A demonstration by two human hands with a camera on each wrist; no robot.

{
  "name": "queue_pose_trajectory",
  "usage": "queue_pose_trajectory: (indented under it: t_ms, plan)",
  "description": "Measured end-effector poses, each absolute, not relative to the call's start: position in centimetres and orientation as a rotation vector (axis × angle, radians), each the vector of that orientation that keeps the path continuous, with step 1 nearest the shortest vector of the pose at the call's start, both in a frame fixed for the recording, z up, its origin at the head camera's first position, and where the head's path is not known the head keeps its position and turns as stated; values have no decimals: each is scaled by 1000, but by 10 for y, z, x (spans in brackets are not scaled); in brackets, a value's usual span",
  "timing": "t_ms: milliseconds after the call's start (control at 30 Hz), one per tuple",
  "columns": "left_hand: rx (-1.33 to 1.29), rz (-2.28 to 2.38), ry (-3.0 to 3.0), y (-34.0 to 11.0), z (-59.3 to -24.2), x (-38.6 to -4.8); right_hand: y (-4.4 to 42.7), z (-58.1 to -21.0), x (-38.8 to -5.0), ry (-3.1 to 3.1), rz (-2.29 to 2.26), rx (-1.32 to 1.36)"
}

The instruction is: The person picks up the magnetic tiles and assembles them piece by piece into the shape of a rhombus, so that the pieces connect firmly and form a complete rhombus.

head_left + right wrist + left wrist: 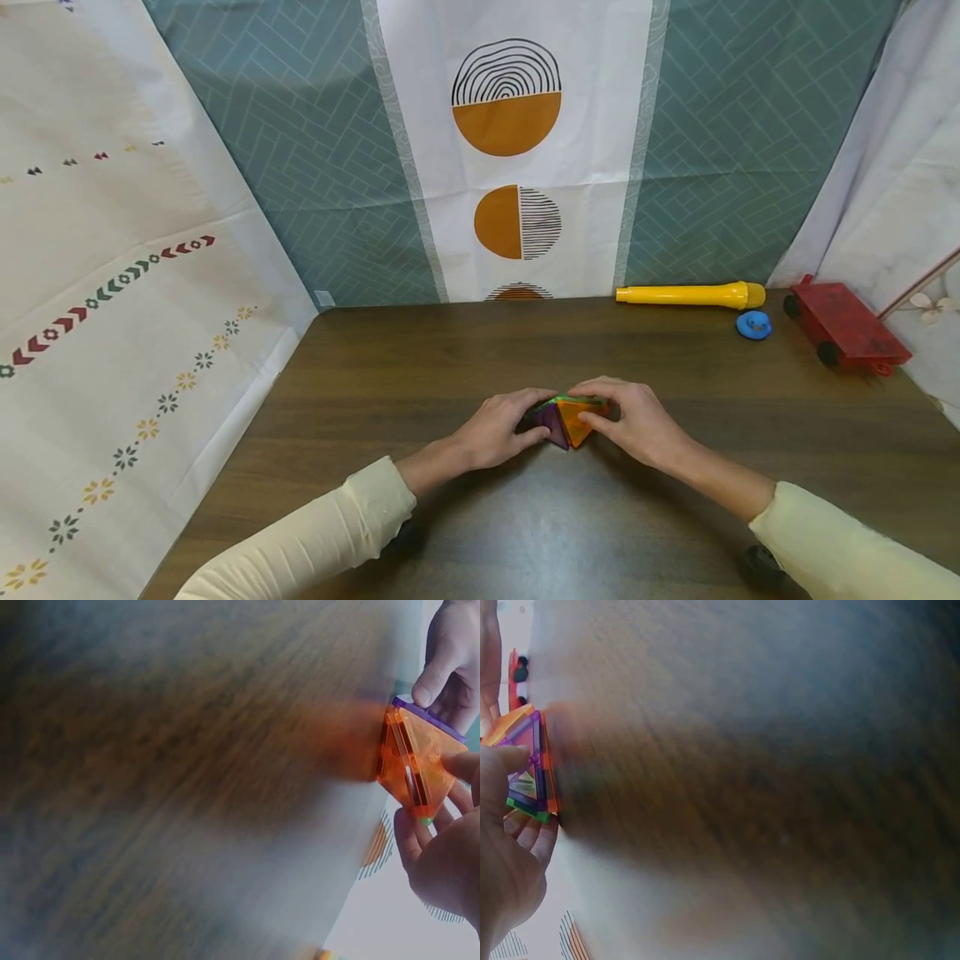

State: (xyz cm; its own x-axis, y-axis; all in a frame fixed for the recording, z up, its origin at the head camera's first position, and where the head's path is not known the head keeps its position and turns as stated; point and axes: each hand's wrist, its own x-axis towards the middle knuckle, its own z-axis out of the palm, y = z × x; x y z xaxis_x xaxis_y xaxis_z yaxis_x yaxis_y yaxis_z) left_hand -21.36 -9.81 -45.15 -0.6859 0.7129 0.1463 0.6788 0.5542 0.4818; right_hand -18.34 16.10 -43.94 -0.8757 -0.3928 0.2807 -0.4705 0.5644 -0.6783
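Translucent triangular magnetic tiles are joined in a small peaked shape on the wooden table, between the two hands. A purple tile faces front on the left, and an orange tile adjoins it on the right. Along the top back runs a green edge. My left hand holds the purple side, thumb in front and fingers behind. On the orange side, my right hand grips with its thumb on the face and fingers behind. The right wrist view shows the orange tile close up; the back is mostly hidden.
At the table's back right lie a yellow toy microphone, a small blue rubber duck and a red toy wagon. Patterned cloth hangs behind the table, and a white cloth hangs at its left.
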Motion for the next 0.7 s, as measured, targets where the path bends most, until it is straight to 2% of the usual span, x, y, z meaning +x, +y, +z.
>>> queue_pose_trajectory:
  t_ms: [333, 700]
  plan:
    - [1149, 705, 2747, -93, -455, -210, 168, -443, -192, -2911, 1287, 850]
    - [1133, 732, 2782, -90, -460, -210, 167, -448, -201, -2939, 1333, 837]
